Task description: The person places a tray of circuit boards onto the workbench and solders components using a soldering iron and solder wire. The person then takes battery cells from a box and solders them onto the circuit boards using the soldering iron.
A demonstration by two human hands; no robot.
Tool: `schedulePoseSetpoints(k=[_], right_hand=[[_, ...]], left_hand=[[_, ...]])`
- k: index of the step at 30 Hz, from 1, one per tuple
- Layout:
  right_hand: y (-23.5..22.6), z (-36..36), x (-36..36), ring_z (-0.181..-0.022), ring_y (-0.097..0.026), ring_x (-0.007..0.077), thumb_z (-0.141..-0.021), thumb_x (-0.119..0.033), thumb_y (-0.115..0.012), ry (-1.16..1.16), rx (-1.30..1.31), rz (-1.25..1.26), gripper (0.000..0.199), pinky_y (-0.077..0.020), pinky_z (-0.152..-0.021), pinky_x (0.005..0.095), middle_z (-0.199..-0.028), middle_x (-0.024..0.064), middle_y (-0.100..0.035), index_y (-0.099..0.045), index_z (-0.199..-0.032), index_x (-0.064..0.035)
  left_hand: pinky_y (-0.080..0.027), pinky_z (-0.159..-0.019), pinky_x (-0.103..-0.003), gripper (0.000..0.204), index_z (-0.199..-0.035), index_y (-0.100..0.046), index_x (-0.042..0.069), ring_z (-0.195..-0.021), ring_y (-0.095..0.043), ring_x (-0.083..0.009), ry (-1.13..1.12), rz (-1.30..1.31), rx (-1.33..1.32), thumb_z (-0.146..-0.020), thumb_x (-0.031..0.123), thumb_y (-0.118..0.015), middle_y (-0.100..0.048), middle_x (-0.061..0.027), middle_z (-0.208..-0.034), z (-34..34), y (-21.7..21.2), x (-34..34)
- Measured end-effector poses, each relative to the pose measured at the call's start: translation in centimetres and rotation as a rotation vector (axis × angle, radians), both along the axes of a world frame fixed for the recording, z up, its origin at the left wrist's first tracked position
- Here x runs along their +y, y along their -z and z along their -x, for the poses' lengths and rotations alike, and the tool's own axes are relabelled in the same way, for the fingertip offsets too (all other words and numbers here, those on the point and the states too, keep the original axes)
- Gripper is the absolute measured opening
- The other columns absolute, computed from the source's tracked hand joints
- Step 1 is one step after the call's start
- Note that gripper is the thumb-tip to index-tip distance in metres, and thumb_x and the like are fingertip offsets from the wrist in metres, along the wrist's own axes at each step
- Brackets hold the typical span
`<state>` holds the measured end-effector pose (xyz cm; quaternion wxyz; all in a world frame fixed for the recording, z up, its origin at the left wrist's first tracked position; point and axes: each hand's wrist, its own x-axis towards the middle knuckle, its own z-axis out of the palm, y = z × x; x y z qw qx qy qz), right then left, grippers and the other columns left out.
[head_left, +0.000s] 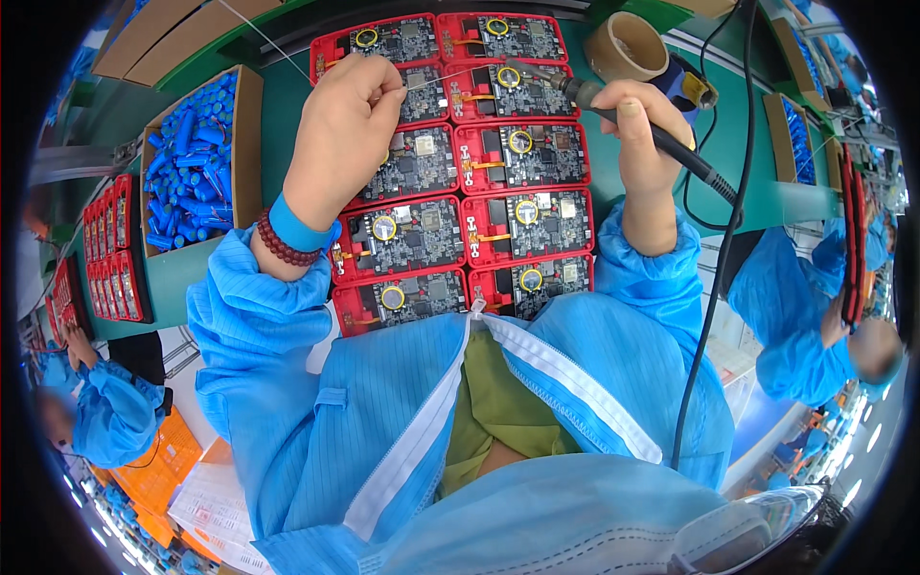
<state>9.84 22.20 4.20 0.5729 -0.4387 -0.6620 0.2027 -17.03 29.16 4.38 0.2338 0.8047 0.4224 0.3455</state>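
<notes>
- right grip (642, 125) closed round a slim black soldering iron (690, 161) — tip jutting over rectangular red cases (356, 307);
- left grip (345, 125) pinching thin wire (448, 77) above the cases' left column

Your left hand (347, 129) pinches a thin wire (450, 76), its far end near the tip of the soldering iron (682, 153) gripped in your right hand (644, 129). Between your hands, circuit boards (548, 155) in red cases (527, 190) form two columns. Left of your left hand, a carton (250, 144) of blue cylinders (196, 165) sits on the green surface (278, 105); just beyond your right hand stands a tan pot (628, 48).
</notes>
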Motion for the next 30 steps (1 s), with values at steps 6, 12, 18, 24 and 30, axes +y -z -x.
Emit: schedulePoseSetpoints(k=[6, 12, 18, 24, 30], right_hand=[[0.1, 0.2, 0.2, -0.067, -0.059, 0.0157, -0.088, -0.014, -0.056, -0.01, -0.1, -0.049, 0.019, -0.0454, -0.062, 0.0256, -0.076, 0.009, -0.064, -0.064, -0.082, 0.0015], [0.6, 0.3, 0.4, -0.066, -0.059, 0.0157, -0.088, -0.013, -0.055, -0.01, -0.105, -0.025, 0.018, -0.0456, -0.061, 0.0261, -0.075, 0.0087, -0.064, -0.064, -0.082, 0.0013], [0.9, 0.2, 0.6, -0.062, -0.052, 0.0081, -0.092, -0.016, -0.049, -0.027, -0.162, -0.025, 0.023, -0.0414, -0.056, 0.0206, -0.081, 0.0062, -0.063, -0.063, -0.086, 0.0023], [1.1, 0.2, 0.6, -0.062, -0.053, 0.0076, -0.092, -0.017, -0.049, -0.048, -0.158, -0.019, 0.024, -0.0417, -0.056, 0.02, -0.081, 0.0061, -0.063, -0.063, -0.087, 0.0024], [1.1, 0.2, 0.5, -0.062, -0.052, 0.0072, -0.093, -0.016, -0.049, -0.038, -0.111, -0.042, 0.024, -0.0411, -0.056, 0.02, -0.081, 0.0052, -0.062, -0.063, -0.087, 0.0022]], left_hand=[[-0.042, -0.062, -0.039, 0.007, -0.077, -0.053, 0.001, -0.071, -0.052, -0.0299, 0.011, -0.052, 0.046, -0.078, 0.004, -0.059, -0.051, -0.0122, -0.073, -0.1, 0.2, 0.0], [-0.037, -0.057, -0.029, 0.007, -0.08, -0.053, -0.001, -0.06, -0.044, -0.0164, 0.028, -0.094, 0.061, -0.081, 0.004, -0.059, -0.046, -0.0074, -0.069, -0.1, 0.4, 0.1], [-0.038, -0.056, -0.028, 0.007, -0.08, -0.053, -0.001, -0.06, -0.045, -0.0159, 0.041, -0.102, 0.051, -0.081, 0.003, -0.059, -0.047, -0.0074, -0.071, -0.2, 0.6, 0.2], [-0.038, -0.054, -0.028, 0.007, -0.08, -0.053, -0.001, -0.059, -0.046, -0.0147, 0.05, -0.111, 0.046, -0.081, 0.003, -0.059, -0.047, -0.007, -0.072, -0.4, 0.8, 0.4], [-0.039, -0.053, -0.028, 0.006, -0.081, -0.053, 0.0, -0.057, -0.048, -0.0145, 0.057, -0.105, 0.044, -0.081, 0.003, -0.059, -0.048, -0.0067, -0.072, -0.4, 0.7, 0.2]])
